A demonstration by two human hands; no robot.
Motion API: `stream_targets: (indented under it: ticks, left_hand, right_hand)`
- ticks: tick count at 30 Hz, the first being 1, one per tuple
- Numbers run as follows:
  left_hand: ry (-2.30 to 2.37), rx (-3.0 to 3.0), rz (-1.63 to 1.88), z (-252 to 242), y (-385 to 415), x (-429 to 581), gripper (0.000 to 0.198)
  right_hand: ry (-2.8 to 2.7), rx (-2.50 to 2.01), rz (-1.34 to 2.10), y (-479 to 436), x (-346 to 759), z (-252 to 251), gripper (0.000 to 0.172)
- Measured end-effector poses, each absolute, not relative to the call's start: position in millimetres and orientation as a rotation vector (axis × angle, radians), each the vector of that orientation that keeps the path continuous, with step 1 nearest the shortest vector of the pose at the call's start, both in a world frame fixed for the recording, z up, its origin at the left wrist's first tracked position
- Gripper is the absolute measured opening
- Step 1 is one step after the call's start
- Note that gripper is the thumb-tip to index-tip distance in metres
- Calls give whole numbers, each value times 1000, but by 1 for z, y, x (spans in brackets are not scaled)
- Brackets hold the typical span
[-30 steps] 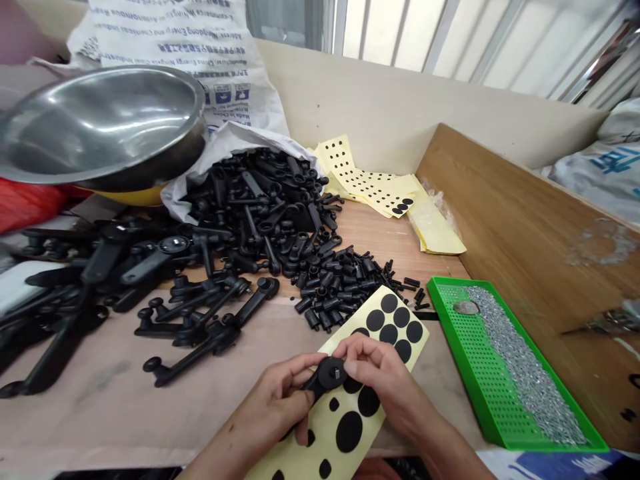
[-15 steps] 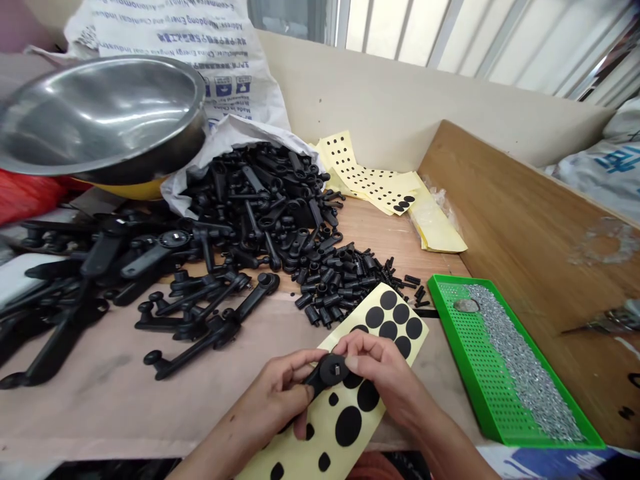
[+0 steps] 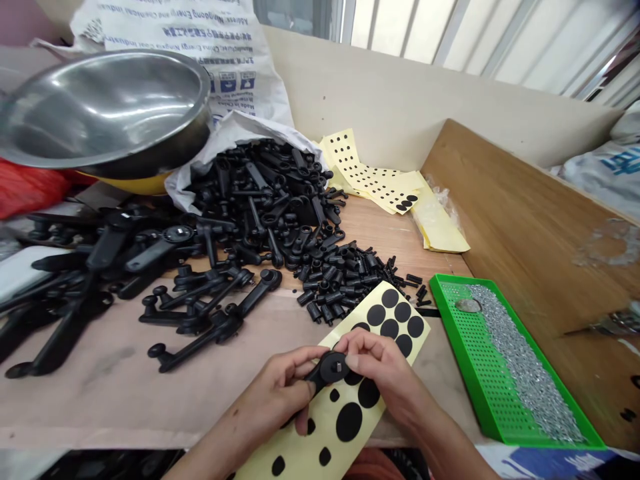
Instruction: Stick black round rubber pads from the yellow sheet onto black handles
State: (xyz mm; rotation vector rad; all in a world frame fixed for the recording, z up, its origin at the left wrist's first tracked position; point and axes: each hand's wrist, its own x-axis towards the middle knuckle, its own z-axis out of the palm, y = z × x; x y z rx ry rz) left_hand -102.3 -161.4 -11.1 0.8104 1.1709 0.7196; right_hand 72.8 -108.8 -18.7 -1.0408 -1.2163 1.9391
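Note:
My left hand (image 3: 285, 387) is closed around the arm of a black plastic crank handle (image 3: 316, 381), whose round end points away from me. A black round disc with a small metallic piece at its middle shows on that end. My right hand (image 3: 377, 363) pinches the far right rim of the round end between thumb and fingers; whether it also grips the disc's edge I cannot tell. Beneath both hands lies a pale yellow sheet (image 3: 373, 443) of black round stickers, some large and some small. Several similar crank handles (image 3: 215, 317) rest on the table to the left.
A white sack (image 3: 200, 193) spills black crank parts beside a pile of small black sleeves (image 3: 340, 283). A steel basin (image 3: 115, 100) stands back left. On the right, a green tray (image 3: 465, 373) holds small metal pieces beside a wooden board (image 3: 510, 220). More sticker sheets (image 3: 360, 175) lie behind.
The view has shifted slightly, moving the background a little. Both hands keep the same hold on the crank handle, with hardly any visible movement.

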Motion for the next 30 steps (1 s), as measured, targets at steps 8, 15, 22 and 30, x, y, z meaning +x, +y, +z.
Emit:
stream_targets:
  ticks: [8, 15, 22, 30]
  left_hand:
    - [1184, 811, 715, -7, -161, -100, 43]
    - [1159, 833, 727, -7, -162, -103, 41]
    - [1184, 852, 766, -18, -167, -102, 37]
    - [1283, 826, 903, -11, -165, -91, 37]
  right_hand:
    - [-1222, -1047, 1927, -111, 72, -20, 13]
    - [-1224, -1049, 1907, -111, 71, -18, 15]
    - [-1248, -1044, 1901, -115, 72, -20, 14]
    - [-1405, -990, 1746, -118, 70, -15, 11]
